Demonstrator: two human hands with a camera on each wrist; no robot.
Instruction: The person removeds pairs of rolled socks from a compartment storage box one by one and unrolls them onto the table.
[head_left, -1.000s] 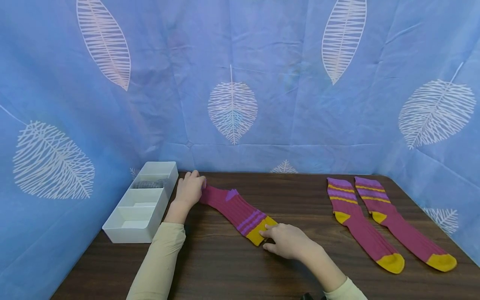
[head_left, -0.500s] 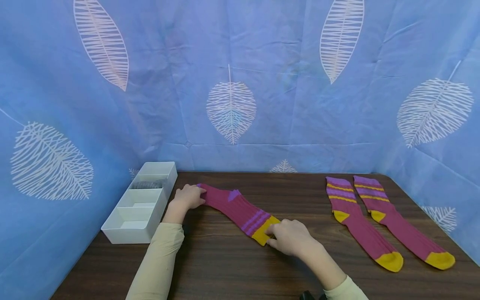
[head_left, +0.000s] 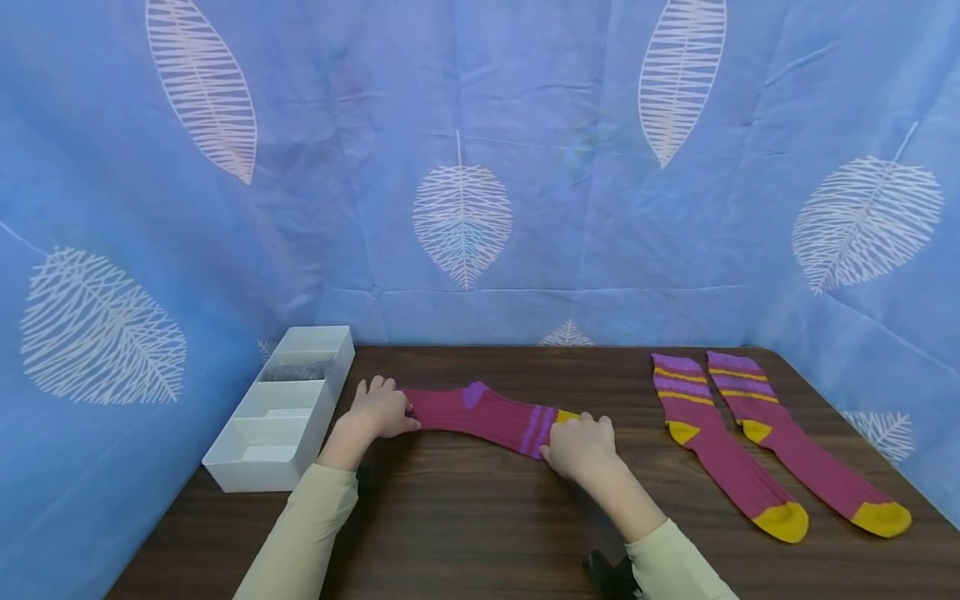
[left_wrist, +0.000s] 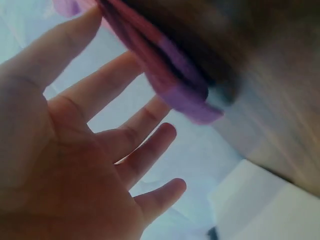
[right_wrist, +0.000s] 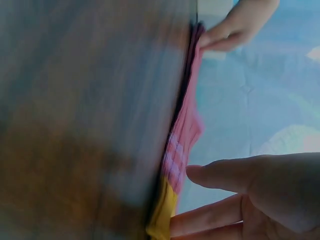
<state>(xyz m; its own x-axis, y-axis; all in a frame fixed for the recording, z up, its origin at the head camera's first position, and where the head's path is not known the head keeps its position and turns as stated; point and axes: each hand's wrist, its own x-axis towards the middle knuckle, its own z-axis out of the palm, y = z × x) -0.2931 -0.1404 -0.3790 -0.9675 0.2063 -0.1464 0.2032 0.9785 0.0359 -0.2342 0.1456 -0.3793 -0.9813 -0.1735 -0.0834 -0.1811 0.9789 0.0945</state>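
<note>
A maroon sock (head_left: 495,419) lies stretched across the middle of the table, its purple heel toward the back. My left hand (head_left: 379,408) holds its purple toe end; the left wrist view shows the thumb and fingertips at the sock (left_wrist: 165,85), whose end shows layers with a gap. At the other end, my right hand (head_left: 583,447) grips the yellow cuff by the two purple stripes. In the right wrist view the thumb is beside the stripes and the fingers meet the yellow cuff (right_wrist: 164,207). From above, the right fingertips are hidden.
A white divided box (head_left: 262,477) stands at the left, with a grey bundle (head_left: 300,372) in one compartment. Two maroon socks (head_left: 731,467) with yellow toes and heels lie flat side by side at the right. A blue leaf-print cloth (head_left: 360,208) hangs behind the dark wooden table (head_left: 480,533).
The right hand has moved the cuff end away from me and slightly right, so the sock lies straighter across the table. The left hand first let the toe end down, then shifted slightly right and nearer.
</note>
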